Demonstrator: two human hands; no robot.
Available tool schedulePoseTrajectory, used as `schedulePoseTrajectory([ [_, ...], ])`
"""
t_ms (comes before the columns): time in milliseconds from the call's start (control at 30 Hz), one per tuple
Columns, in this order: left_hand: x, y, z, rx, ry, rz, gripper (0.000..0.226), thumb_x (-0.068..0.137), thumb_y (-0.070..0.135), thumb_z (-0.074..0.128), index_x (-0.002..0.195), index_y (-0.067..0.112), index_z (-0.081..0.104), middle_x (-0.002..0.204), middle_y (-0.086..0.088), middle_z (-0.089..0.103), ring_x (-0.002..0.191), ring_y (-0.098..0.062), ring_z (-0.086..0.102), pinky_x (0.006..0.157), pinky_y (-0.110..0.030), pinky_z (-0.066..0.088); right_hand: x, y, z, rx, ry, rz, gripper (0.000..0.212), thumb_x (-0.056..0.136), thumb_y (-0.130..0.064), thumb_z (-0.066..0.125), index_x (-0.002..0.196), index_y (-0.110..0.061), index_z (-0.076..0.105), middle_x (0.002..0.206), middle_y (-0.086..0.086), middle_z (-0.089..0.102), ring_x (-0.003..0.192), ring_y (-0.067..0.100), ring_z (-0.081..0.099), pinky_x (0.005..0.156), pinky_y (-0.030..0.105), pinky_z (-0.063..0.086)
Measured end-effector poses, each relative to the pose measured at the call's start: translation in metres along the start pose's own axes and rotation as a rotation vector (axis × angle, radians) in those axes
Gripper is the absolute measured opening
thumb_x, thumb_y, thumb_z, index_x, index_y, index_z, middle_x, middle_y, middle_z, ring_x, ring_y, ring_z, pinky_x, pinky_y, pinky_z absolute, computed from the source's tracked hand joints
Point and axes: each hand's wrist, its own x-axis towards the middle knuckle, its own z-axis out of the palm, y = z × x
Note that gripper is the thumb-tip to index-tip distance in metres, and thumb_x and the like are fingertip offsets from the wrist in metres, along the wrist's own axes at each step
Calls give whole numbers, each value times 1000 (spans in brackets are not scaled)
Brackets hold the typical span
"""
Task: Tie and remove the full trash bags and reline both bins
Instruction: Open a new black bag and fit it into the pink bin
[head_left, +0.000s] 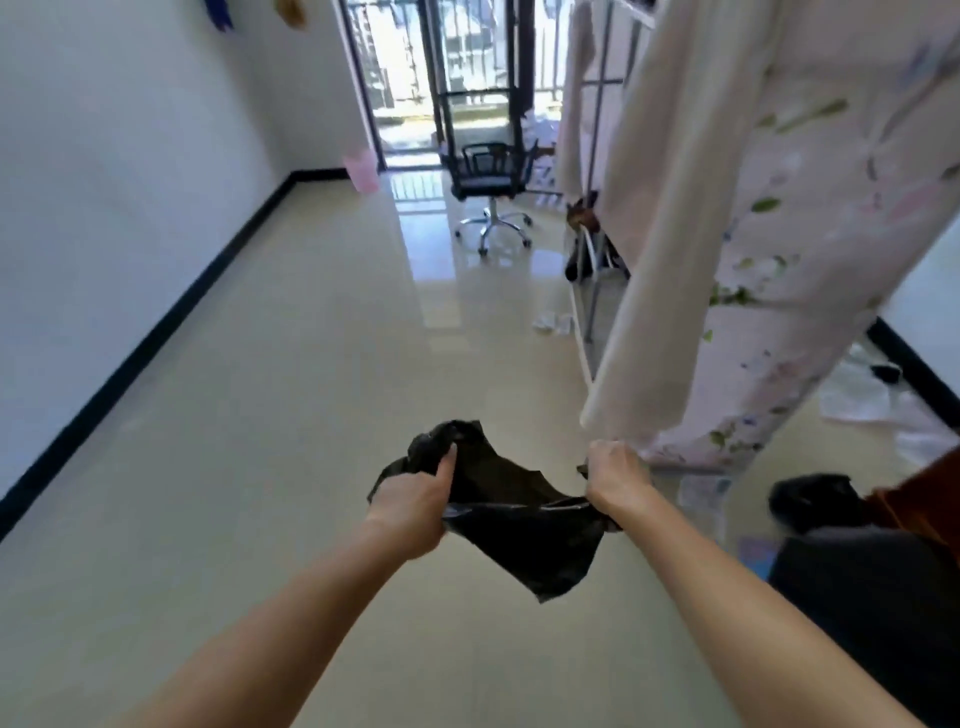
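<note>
An empty black trash bag (519, 525) hangs crumpled between both my hands, above the cream floor. My left hand (415, 499) grips its left edge with the thumb pressed on top. My right hand (618, 480) is closed on the bag's right edge, pulling it taut. A pink bin (361, 169) stands far off against the left wall near the balcony door. At the right edge, low down, a dark bagged shape (810, 501) sits on the floor; I cannot tell whether it is a full trash bag.
A black office chair (493, 182) stands mid-room before the glass balcony door. A pale floral curtain (753, 234) on a metal frame hangs close on my right. Papers (862, 400) litter the floor behind it. A black baseboard runs along the left wall.
</note>
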Motion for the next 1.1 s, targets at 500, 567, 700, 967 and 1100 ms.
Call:
schedulePoseTrajectory([
  [500,212,-204,-100,7,76,-98,58,91,46,57,136,14,41,131,-10,53,121,-29,50,94,-39,47,206,-224,-92,575,692,-661,34,99,-42,40,78,-18,32,73,-2,38,54,26,41,53,30,33],
  [567,261,-224,-101,-176,-121,-113,82,90,62,51,151,13,25,152,-11,35,140,-31,33,111,-43,34,255,-242,-105,659,708,-673,31,100,-35,44,77,-18,30,72,-5,34,54,22,37,56,23,26],
  [700,339,-253,-105,-703,-479,-126,69,100,51,41,154,14,20,153,-9,36,136,-22,40,114,-37,33,366,-281,-142,683,685,-656,33,100,-24,52,77,-18,30,68,-9,30,52,15,31,54,23,23],
  [967,460,-342,-155,-1044,-240,-177,33,91,57,54,87,27,68,76,8,64,75,-9,59,67,-17,44,548,-384,-199,577,664,-707,30,99,-21,55,78,-16,34,68,-1,38,51,26,37,51,35,35],
  [1100,549,-425,-166,-819,57,-239,18,95,36,58,87,22,66,75,0,62,72,-15,57,64,-24,42,639,-448,-207,420,581,-672,21,97,-24,57,86,-12,45,83,3,49,62,31,52,57,34,42],
])
